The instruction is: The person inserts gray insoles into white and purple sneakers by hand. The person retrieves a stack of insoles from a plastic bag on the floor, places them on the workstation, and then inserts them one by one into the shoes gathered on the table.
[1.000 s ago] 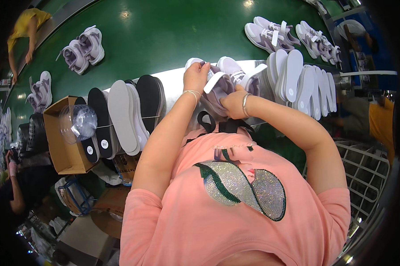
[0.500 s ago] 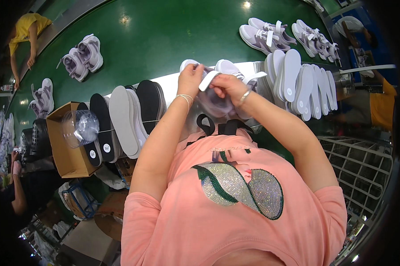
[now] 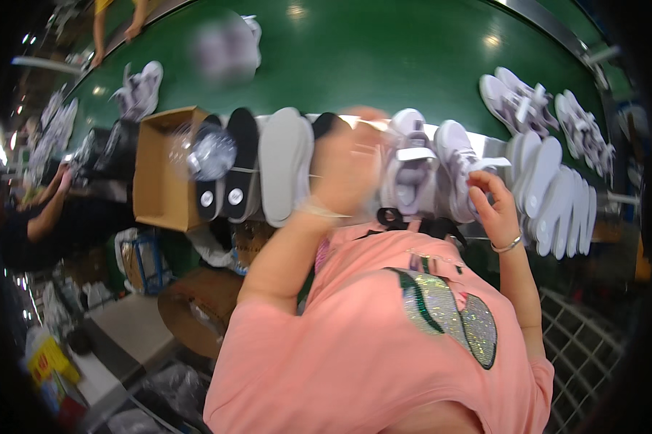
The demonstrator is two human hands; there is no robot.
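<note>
A pair of pale lilac-and-white sneakers stands in front of me: the left sneaker has a white strap across its opening, and the right sneaker has its strap sticking out to the right. My right hand is beside the right sneaker, fingers loosely bent and apart, with nothing seen in them. To the left of the pair, my left hand is smeared by motion, in front of a black insole; its fingers cannot be made out.
Grey insoles and black insoles stand left of me, beside a cardboard box holding clear plastic. White insoles stand on the right. More sneakers sit on the green belt. Other people's arms show at the far left.
Both hands have come off the left sneaker, whose strap now lies across its opening. My left hand moved left, my right hand right. The view has swung leftward; sneakers appear shifted right.
</note>
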